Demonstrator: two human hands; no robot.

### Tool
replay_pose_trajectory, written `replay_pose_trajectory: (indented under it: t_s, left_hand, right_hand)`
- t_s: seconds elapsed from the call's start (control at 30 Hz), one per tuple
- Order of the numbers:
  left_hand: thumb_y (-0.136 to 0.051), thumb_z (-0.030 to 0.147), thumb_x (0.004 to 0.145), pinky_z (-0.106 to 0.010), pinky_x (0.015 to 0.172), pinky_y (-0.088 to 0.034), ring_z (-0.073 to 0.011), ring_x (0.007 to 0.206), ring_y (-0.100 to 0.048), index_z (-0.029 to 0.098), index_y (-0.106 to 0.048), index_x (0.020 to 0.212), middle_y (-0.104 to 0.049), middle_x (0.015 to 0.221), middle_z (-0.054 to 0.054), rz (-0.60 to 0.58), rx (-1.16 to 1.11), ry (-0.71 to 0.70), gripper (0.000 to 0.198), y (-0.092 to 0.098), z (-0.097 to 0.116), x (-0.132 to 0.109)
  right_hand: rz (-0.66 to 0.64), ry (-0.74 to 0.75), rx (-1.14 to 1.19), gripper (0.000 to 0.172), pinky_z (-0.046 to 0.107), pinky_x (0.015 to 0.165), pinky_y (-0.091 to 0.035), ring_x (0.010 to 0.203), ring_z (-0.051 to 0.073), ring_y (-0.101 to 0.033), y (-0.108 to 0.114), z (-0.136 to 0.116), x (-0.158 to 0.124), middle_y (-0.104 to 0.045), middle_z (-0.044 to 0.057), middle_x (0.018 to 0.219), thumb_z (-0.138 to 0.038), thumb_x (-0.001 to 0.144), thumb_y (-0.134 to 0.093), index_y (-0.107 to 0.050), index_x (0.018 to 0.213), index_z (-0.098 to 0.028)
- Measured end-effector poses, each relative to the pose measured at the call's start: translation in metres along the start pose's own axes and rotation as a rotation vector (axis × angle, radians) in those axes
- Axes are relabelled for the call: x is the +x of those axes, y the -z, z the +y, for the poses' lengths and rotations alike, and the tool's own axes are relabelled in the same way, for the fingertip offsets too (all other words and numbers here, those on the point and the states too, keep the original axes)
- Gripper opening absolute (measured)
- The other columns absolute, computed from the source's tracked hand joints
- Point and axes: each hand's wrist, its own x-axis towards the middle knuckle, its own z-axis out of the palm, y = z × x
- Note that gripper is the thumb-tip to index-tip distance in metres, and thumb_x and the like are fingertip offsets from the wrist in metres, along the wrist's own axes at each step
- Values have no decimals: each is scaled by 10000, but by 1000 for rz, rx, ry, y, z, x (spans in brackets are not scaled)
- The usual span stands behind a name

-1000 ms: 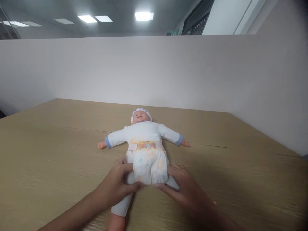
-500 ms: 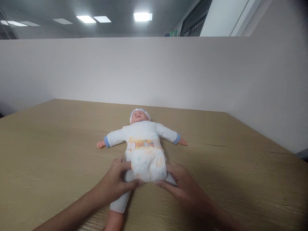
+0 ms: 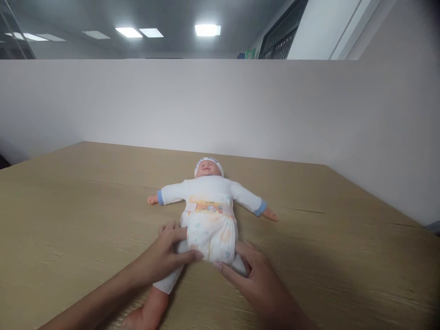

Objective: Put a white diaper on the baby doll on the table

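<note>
A baby doll [image 3: 209,187] in a white outfit with blue cuffs and a printed white headband lies on its back, arms spread. Around its waist is a white diaper [image 3: 212,233] with an orange patterned front strip and its tabs fastened. My left hand [image 3: 170,250] grips the diaper's leg edge on the left, thumb at the bottom and fingers at the side. On the other side, my right hand [image 3: 254,270] holds the opposite leg edge the same way. One doll leg [image 3: 165,284] stretches toward me under my left wrist; the other is mostly hidden behind my right hand.
The doll rests on a wide wooden table [image 3: 85,201] with thin seams. A pale partition wall [image 3: 220,105] rises behind its far edge and along the right. Ceiling lights [image 3: 207,30] show above the partition.
The doll appears slightly rotated and shifted to the right in view. Both hands keep their hold on the diaper's leg edges, and more of the doll's foot shows.
</note>
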Motion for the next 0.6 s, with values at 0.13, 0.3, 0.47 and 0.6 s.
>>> replay_pose_trajectory:
  t_s: [0.13, 0.3, 0.47, 0.6]
  left_hand:
    - [-722, 544, 990, -506, 1124, -348, -330, 1188, -489, 265, -811, 1044, -608, 1093, -57, -6, -21, -11, 298, 1, -2, -2]
    - [-743, 584, 973, -501, 1143, -345, -319, 1184, -488, 279, -813, 1059, -614, 1084, -48, -39, -24, -41, 325, 3, -2, -2]
    - [-835, 557, 894, -521, 1160, -355, -326, 1191, -488, 285, -820, 1079, -593, 1091, -51, -8, -34, -27, 330, 2, -2, -3]
    - [-824, 548, 893, -523, 1148, -393, -322, 1166, -502, 272, -819, 1060, -570, 1069, -50, 7, -43, -8, 322, 0, -4, -2]
  right_hand:
    - [-60, -79, 164, 225, 446, 915, -624, 1068, 340, -743, 0, -3, -1, -805, 79, 1120, -420, 963, -697, -813, 1066, -256]
    - [-43, -72, 129, 259, 457, 870, -613, 1028, 350, -730, 2, -5, -2, -803, 91, 1082, -418, 961, -685, -830, 1103, -257]
    - [-34, -58, 68, 257, 474, 915, -604, 1057, 349, -720, 1, -4, -2, -794, 93, 1112, -407, 973, -677, -822, 1131, -266]
    - [-46, -57, 76, 262, 485, 944, -608, 1076, 343, -730, 0, -1, -3, -793, 90, 1154, -435, 984, -676, -813, 1139, -275]
